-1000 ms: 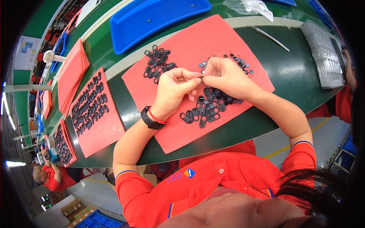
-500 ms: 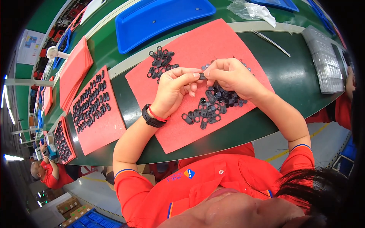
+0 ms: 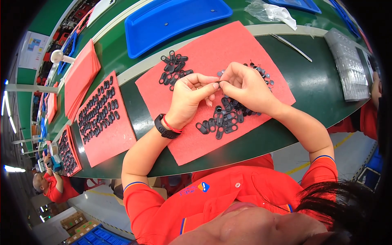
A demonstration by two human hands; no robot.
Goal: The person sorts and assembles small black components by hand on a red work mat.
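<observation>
My left hand (image 3: 191, 96) and my right hand (image 3: 244, 86) meet fingertip to fingertip over a red felt mat (image 3: 212, 49), pinching one small black oblong part (image 3: 219, 83) between them. Just under my hands lies a loose heap of black oblong parts (image 3: 222, 120). A second, smaller heap of the same parts (image 3: 174, 69) lies at the mat's far left. Tiny grey round pieces (image 3: 264, 75) are scattered by my right hand. A black watch and a red band sit on my left wrist.
A second red mat (image 3: 107, 141) at left carries rows of black parts. Blue trays (image 3: 171, 18) lie beyond the mat, clear blister trays (image 3: 349, 67) at right, tweezers (image 3: 292, 47) and a crumpled plastic bag (image 3: 271, 12) at the back. Another person sits at far left.
My hands have stayed together at the same spot over the mat, fingers shifting slightly on the small part. The view has drifted a little.
</observation>
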